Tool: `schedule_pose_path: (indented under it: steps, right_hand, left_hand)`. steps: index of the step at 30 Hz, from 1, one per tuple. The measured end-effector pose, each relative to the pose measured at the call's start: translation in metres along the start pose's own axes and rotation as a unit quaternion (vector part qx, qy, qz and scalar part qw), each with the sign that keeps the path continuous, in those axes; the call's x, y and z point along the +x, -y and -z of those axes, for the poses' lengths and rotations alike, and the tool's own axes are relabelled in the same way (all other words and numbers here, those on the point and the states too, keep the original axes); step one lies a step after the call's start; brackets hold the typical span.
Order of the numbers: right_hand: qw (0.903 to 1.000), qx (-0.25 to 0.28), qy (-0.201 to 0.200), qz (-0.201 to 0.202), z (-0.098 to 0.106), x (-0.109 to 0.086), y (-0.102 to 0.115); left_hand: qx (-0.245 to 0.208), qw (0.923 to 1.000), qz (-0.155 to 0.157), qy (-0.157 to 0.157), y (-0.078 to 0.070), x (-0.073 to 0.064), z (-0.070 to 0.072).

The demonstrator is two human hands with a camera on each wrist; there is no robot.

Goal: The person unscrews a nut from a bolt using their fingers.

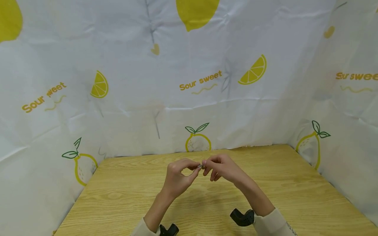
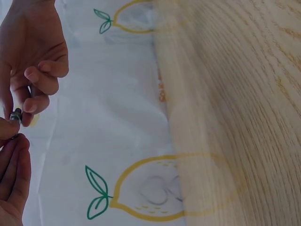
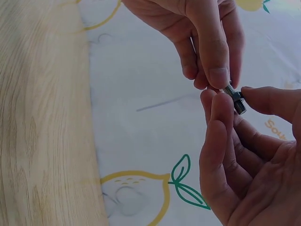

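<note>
A small metal bolt (image 3: pixel 241 110) with a nut (image 3: pixel 236 96) on its thread is held between the two hands above the table. My left hand (image 1: pixel 179 177) pinches one end of the bolt between thumb and fingertips. From the other side, my right hand (image 1: pixel 222 167) has its thumb and fingers around the nut, the thumb tip against its edge. In the left wrist view the bolt is small and partly covered by fingertips. The end inside the left fingertips is hidden.
Beneath the hands lies a wooden table (image 1: pixel 124 193). A white curtain (image 1: pixel 130 82) printed with lemons and lettering hangs along its back and sides. Black wrist devices (image 1: pixel 242 217) sit at both cuffs.
</note>
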State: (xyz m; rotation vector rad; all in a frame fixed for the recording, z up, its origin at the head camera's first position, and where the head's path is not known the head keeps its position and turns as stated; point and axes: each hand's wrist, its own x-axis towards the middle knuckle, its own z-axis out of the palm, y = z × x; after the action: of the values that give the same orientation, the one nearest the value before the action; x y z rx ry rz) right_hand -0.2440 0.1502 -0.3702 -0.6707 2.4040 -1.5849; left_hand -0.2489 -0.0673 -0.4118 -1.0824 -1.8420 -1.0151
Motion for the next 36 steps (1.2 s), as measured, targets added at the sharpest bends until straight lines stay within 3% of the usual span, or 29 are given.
schedule_pose_path:
  steps: [7,23,30,36]
  right_hand:
    - [0.9994,0.030,0.002,0.016,0.0023,-0.0010,0.0007]
    - [0.9968,0.032,-0.026,0.068,0.0010,-0.0007,0.0009]
    - [0.9971,0.039,-0.043,0.049,0.0025,-0.0003,0.0018]
    - [0.9996,0.002,-0.016,0.023,0.0042,0.0004,0.0014]
  left_hand:
    - [-0.005,1.0000,0.001,-0.004,-0.0013,0.0008,0.0002]
    - [-0.008,1.0000,0.002,0.001,-0.0016,0.0006,0.0010]
    - [-0.008,1.0000,0.001,-0.001,-0.0009,0.0008,-0.0001]
    - [-0.003,1.0000,-0.002,-0.003,-0.0002,0.0007,-0.0013]
